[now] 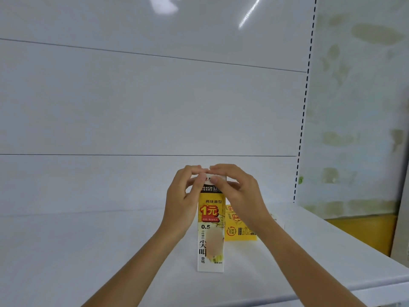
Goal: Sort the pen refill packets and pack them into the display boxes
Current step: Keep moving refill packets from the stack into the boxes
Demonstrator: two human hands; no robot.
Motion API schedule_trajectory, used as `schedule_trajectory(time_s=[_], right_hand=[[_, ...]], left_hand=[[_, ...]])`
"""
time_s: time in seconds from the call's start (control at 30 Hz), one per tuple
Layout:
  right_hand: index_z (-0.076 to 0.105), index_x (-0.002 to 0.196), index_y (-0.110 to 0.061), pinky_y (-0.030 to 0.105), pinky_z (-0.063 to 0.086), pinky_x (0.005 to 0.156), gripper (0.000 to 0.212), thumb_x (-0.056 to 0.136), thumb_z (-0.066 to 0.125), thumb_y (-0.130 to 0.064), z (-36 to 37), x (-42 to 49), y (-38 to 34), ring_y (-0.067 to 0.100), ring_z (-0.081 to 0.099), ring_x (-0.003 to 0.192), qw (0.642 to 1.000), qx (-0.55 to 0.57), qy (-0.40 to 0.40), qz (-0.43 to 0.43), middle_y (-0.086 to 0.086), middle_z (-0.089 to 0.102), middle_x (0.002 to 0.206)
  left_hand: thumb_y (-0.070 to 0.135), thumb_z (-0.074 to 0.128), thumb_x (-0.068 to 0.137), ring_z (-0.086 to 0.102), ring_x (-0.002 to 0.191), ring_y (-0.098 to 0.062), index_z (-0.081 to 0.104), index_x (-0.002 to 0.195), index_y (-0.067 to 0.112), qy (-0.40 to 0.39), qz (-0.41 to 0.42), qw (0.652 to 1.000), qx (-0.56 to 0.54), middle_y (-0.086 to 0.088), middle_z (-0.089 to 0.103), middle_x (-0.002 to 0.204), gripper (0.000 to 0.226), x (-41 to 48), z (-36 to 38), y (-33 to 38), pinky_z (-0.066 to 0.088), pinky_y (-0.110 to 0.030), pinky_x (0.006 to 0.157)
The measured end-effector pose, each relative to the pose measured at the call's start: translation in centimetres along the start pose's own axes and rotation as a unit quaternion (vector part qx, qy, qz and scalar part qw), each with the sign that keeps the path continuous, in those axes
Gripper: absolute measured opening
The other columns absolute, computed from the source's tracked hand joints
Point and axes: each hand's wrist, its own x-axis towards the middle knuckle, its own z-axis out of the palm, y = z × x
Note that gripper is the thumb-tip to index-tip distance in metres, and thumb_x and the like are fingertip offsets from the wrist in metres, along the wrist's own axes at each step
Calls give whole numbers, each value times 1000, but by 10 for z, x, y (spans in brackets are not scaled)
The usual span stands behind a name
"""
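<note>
Two boxes counted. Upright box (211, 235) stands on the white shelf (88, 251); second box (241, 232) lies just behind it, to the right. We see left hand (180, 198) and right hand (240, 191) both pinching the upright box's top.

shelf (88, 251) white | back panel (132, 107) white, seamed — glare at top | slotted upright (306, 89) | frosted pane (354, 107) right

The light is bright, even and cool. Two glare spots shine near the top of the glossy back panel (155, 96). Shadows on the shelf (88, 251) are very soft. The panel lines tilt toward the edges. A small patch on the display box (210, 218) is blurred.
</note>
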Motion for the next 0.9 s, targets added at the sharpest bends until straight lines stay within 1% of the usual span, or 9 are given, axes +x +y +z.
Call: schedule_trajectory(time_s=[0.1, 0.2, 0.3, 0.47, 0.57, 0.6, 0.73, 0.8, 0.9], right_hand=[[69, 97, -28, 37, 53, 87, 15, 89, 60, -18, 4, -4, 2, 6, 60, 103, 999, 22, 19, 14, -10, 66, 106], [62, 108, -31, 33, 52, 88, 22, 89, 59, -21, 7, -11, -1, 4, 59, 103, 999, 13, 37, 2, -13, 64, 109], [41, 127, -35, 20, 49, 87, 52, 85, 66, -19, 9, -22, -4, -6, 56, 103, 998, 12, -10, 53, -25, 56, 113], [15, 141, -39, 24, 49, 90, 98, 69, 80, -27, 15, -44, 3, -2, 59, 102, 981, -4, -31, 193, -22, 56, 118], [35, 120, -36, 8, 46, 66, 75, 63, 84, -32, 19, -61, 17, -2, 56, 87, 960, -47, -75, 266, -20, 57, 99], [36, 112, -34, 9, 45, 62, 69, 62, 84, -33, 19, -67, 22, -1, 55, 86, 955, -60, -93, 275, -18, 56, 97], [43, 111, -27, 30, 54, 80, 64, 60, 81, -35, 17, -81, 41, 9, 52, 99, 948, -117, -116, 272, -10, 51, 109], [45, 109, -26, 33, 53, 81, 59, 60, 78, -34, 9, -80, 43, 9, 52, 97, 951, -144, -111, 251, -9, 51, 107], [48, 107, -26, 32, 52, 79, 53, 63, 76, -37, -16, -77, 41, 8, 55, 92, 957, -153, -101, 225, -11, 56, 103]], left_hand=[[30, 49, 93, 62, 99, -13, 54, 89, 41, 3, -4, 1000, -6, 12, 58, 110, 13, 2, 2, -1, 55, -17, 71], [42, 48, 91, 60, 99, -4, 53, 96, 48, -2, 22, 1000, 19, 17, 56, 110, 10, 1, 3, -1, 50, -11, 69], [52, 43, 84, 55, 100, 7, 52, 99, 49, -11, 50, 998, 47, 19, 55, 109, 18, 4, 3, -2, 47, -6, 70], [41, 59, 80, 59, 94, 0, 54, 96, 33, 4, 45, 994, 96, 14, 61, 106, 19, 5, 9, -2, 54, -18, 68], [53, 55, 76, 63, 85, -10, 54, 91, 31, 15, 64, 986, 150, 15, 62, 98, 27, 9, 9, 2, 57, -34, 66], [55, 53, 75, 63, 85, -12, 53, 88, 31, 15, 67, 982, 174, 15, 62, 95, 27, 11, 9, 4, 56, -39, 68], [37, 64, 83, 57, 85, -14, 55, 81, 18, 51, 84, 959, 267, 15, 57, 86, 21, 13, 12, 11, 47, -34, 68], [33, 65, 83, 54, 78, -12, 56, 80, 13, 73, 81, 950, 292, 10, 58, 83, 23, 13, 9, 13, 41, -27, 63], [35, 67, 81, 52, 69, -13, 50, 72, 9, 126, 3, 960, 252, 2, 56, 73, 33, 11, -4, 6, 38, -21, 57]])
